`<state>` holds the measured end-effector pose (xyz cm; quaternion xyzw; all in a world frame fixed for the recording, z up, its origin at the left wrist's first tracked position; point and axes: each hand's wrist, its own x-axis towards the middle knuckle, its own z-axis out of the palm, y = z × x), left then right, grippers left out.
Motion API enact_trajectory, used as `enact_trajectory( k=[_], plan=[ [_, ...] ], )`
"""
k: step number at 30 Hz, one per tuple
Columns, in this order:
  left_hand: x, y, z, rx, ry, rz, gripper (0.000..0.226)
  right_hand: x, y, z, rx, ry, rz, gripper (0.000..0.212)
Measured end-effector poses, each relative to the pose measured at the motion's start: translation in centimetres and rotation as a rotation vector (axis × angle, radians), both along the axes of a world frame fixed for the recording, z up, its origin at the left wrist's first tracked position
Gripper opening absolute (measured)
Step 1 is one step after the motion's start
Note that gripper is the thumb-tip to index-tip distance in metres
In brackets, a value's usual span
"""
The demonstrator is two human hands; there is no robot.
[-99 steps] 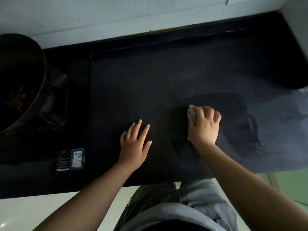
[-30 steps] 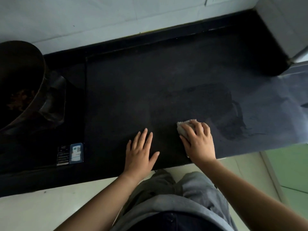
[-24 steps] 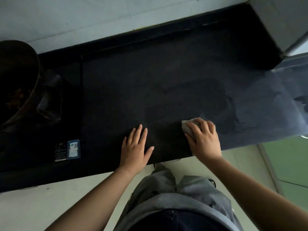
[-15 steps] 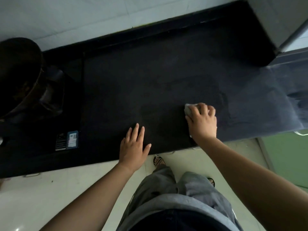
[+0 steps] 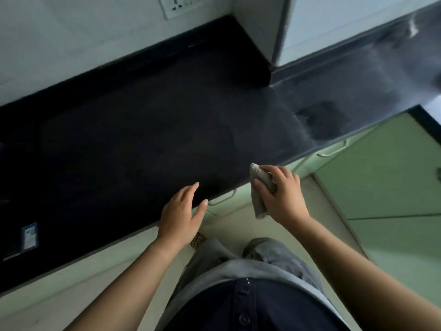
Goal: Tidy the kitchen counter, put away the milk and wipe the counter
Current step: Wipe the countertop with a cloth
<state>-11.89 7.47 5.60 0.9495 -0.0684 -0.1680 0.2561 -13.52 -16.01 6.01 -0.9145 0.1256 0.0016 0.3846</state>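
While I stand at the near edge of the dark counter point(image 5: 143, 130), my right hand point(image 5: 282, 194) is closed around a grey cloth point(image 5: 260, 187), thumb in front and fingers curled over the top, so the cloth is bunched in my grip with one corner sticking up and a loose end hanging below my palm. That hand is over the counter's front edge, just off the surface, above the pale green cabinet fronts point(image 5: 381, 177). My left hand point(image 5: 181, 216) holds nothing; its fingers are spread and loosely extended, palm down, over the near edge of the counter, and I cannot tell whether it touches the surface. The two hands are near each other but apart. A darker patch point(image 5: 317, 115) shows on the counter far to the right. A wall socket point(image 5: 181, 4) sits on the far wall, and a small sticker point(image 5: 29, 236) lies on the dark surface at the near left.
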Motion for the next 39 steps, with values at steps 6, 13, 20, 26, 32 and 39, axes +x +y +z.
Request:
enact_trajectory(
  k=[6,13,20,26,32,39],
  plan=[
    [-2.1,-10.1,1.7,-0.276,0.099,0.014,0.039,-7.5,-8.1,1.4,0.09,-0.009,-0.232,0.024],
    [-0.6,-17.8,2.2,-0.266,0.117,-0.209,0.037,-11.6,-15.8,2.7,0.068,-0.042,-0.464,0.02],
    [6.5,-21.8,1.8,-0.243,0.095,-0.242,0.04,-4.8,-20.7,2.6,0.083,-0.052,-0.5,0.02],
    [13.6,-25.1,1.4,-0.218,0.066,-0.281,0.045,6.4,-23.9,2.9,0.059,-0.046,-0.331,0.022],
    [18.2,-28.3,0.4,-0.006,-0.029,-0.338,0.048,15.5,-26.4,3.1,-0.007,-0.041,-0.086,0.03],
    [18.1,-31.2,-0.9,0.281,0.005,-0.099,0.056,22.3,-26.6,1.8,-0.093,0.018,0.268,0.037]
  ],
)
